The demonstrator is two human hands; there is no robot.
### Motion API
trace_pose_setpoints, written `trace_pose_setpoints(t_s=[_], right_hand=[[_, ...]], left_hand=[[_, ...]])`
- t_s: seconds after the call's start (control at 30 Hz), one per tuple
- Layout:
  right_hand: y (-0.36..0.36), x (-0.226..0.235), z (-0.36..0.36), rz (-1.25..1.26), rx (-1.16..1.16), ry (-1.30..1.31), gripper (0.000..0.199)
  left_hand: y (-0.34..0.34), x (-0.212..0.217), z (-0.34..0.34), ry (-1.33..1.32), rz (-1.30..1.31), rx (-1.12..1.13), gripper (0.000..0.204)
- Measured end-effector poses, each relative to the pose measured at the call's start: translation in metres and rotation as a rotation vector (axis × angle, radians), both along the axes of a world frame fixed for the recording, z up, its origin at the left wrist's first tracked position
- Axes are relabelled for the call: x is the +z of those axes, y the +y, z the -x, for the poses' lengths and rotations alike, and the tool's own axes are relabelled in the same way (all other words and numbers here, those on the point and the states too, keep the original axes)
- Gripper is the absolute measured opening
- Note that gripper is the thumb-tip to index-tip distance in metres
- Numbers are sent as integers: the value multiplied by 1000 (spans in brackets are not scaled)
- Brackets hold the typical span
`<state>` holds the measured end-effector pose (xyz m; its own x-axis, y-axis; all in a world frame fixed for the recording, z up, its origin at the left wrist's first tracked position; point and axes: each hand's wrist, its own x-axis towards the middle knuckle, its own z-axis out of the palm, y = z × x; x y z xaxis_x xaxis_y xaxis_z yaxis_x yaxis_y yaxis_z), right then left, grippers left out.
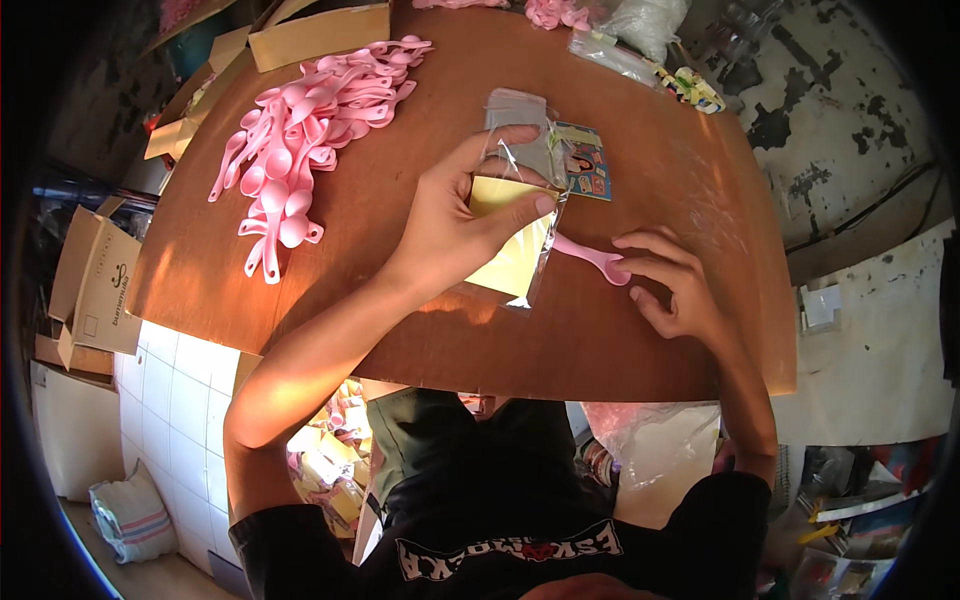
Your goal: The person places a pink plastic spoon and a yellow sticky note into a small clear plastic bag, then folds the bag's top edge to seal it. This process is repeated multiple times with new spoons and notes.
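Spoon handle end not visible: the pink spoon (pixel 604 263) runs behind or into the clear bag (pixel 543 262), can't tell which. Left hand (pixel 450 220) pinches the bag with the yellow card (pixel 508 268) in it, thumb in front, covering part of the card. Right hand (pixel 680 290) half curled, fingertips at the spoon bowl; can't tell if gripped. Both over the worktop (pixel 690 365), mid to near edge. Beyond the left hand: clear sleeves (pixel 513 108), partly masked by its fingers, and blue printed cards (pixel 592 172), stack depth unclear. Far edge, right: plastic packs (pixel 612 57). Far-left corner: cardboard box (pixel 320 38), cut off on top. Counts: one spoon at right hand, one yellow card; spoon pile (pixel 300 130) toward left edge overlaps too much to count.
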<state>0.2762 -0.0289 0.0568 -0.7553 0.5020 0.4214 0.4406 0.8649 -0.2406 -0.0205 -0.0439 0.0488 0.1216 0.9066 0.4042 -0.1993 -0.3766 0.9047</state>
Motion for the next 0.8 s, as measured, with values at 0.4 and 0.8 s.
trace_pose_setpoints(t_s=[0.4,0.8], right_hand=[[13,2,60,418,-175,-61,30],[20,75,54,552,-109,759,51]], left_hand=[[4,-10,-1,242,7,-78,59],[0,-6,0,298,62,-136,64]])
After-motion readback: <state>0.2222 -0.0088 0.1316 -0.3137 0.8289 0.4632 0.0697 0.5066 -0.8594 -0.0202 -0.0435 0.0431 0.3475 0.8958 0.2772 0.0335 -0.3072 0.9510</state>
